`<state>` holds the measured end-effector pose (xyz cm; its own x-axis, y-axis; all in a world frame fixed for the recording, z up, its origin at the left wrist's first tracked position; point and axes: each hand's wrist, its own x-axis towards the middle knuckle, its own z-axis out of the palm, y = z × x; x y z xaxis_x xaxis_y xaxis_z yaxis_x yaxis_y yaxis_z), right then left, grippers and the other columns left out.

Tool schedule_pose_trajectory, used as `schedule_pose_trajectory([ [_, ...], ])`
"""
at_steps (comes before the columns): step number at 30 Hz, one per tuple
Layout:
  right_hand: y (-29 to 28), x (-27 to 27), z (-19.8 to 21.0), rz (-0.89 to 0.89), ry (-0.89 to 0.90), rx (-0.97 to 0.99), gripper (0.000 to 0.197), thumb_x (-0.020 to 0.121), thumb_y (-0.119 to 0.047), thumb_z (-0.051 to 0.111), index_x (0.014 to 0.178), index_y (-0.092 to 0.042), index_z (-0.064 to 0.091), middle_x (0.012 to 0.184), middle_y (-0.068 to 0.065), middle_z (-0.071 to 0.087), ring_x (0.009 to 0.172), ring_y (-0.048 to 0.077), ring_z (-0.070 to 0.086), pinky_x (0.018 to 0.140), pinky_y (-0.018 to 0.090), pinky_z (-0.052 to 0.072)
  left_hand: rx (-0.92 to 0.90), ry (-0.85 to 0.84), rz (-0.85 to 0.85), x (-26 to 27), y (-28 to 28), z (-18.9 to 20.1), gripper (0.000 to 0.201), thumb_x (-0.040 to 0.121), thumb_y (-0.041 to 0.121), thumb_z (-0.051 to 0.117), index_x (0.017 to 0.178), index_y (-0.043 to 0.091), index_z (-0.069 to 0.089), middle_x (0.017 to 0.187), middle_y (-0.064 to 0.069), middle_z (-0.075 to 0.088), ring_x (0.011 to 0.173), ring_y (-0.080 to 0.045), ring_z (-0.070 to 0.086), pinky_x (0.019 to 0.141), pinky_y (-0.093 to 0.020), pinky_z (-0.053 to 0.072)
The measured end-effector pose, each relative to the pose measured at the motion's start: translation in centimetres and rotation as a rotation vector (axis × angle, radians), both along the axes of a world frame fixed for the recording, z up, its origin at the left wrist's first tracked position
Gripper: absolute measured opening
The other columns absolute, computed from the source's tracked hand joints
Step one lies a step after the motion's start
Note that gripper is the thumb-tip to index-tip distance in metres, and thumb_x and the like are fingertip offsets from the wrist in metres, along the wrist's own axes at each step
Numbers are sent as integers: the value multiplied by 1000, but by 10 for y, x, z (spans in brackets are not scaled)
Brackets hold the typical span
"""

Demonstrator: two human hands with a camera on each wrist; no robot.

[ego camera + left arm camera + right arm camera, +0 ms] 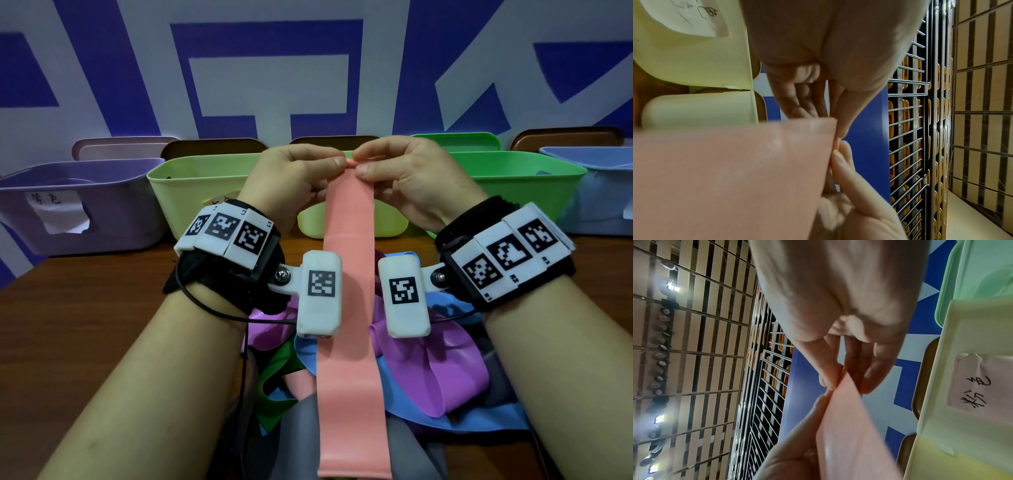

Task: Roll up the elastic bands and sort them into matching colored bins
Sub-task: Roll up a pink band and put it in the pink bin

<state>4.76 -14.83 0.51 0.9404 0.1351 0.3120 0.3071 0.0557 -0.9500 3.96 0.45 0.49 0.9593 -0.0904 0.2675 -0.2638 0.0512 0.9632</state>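
Head view: nearest you, the free end of the pink elastic band [347,308] hangs at 6 o'clock over a pile of loose bands [428,359]; its top edge sits at 12 o'clock, pinched by your left hand [291,178] and right hand [407,174], thumbs against forefingers. Judged thin, limp and stretchy; keep hold at the top corners and roll tight.

Left wrist view: fingertips [838,155] meet along the band's edge, and a labelled pale bin [694,53] lies at 10 o'clock.

Right wrist view: only here is a bin label [978,382] legible, at 3 o'clock; the pinch is confirmed.
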Motion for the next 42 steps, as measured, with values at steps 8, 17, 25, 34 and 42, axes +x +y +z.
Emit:
schedule_pose_trajectory([
  [8, 1, -3, -1, 6, 34, -51, 13, 94, -11, 57, 85, -14, 66, 73, 1, 66, 63, 11, 64, 64, 23, 53, -5, -26, 15, -3, -3, 1, 14, 85, -3, 65, 89, 11, 67, 86, -8, 64, 87, -23, 61, 91, -36, 51],
  [17, 1, -1, 0, -47, -30, -22, 14, 87, 2, 62, 83, -11, 64, 82, 5, 62, 74, 16, 63, 73, 26, 54, 32, 15, -34, -1, -1, 0, 11, 92, 15, 61, 88, 8, 68, 75, -8, 59, 58, -11, 52, 52, -16, 47],
  [25, 1, -2, 0, 46, 33, -4, 8, 94, -21, 58, 94, -17, 65, 82, 2, 67, 70, 16, 65, 72, 29, 55, -2, -34, 21, 2, -2, 0, 12, 90, 1, 61, 92, 12, 67, 90, -9, 66, 83, -18, 64, 78, -28, 56],
  [34, 2, -2, -1, -44, -19, -17, 5, 88, -9, 63, 84, -8, 66, 72, 5, 67, 60, 12, 64, 58, 20, 54, -27, 22, -10, 1, 0, 0, 6, 91, 9, 62, 96, 10, 65, 75, -3, 70, 65, -11, 67, 58, -20, 55],
  [42, 3, -5, 1, -63, -48, -21, 8, 83, -12, 70, 87, -10, 64, 80, 6, 67, 72, 19, 66, 72, 30, 56, -12, 14, 52, 3, 1, -1, 9, 91, 9, 61, 84, 9, 67, 66, -1, 64, 52, -7, 57, 51, -17, 47],
])
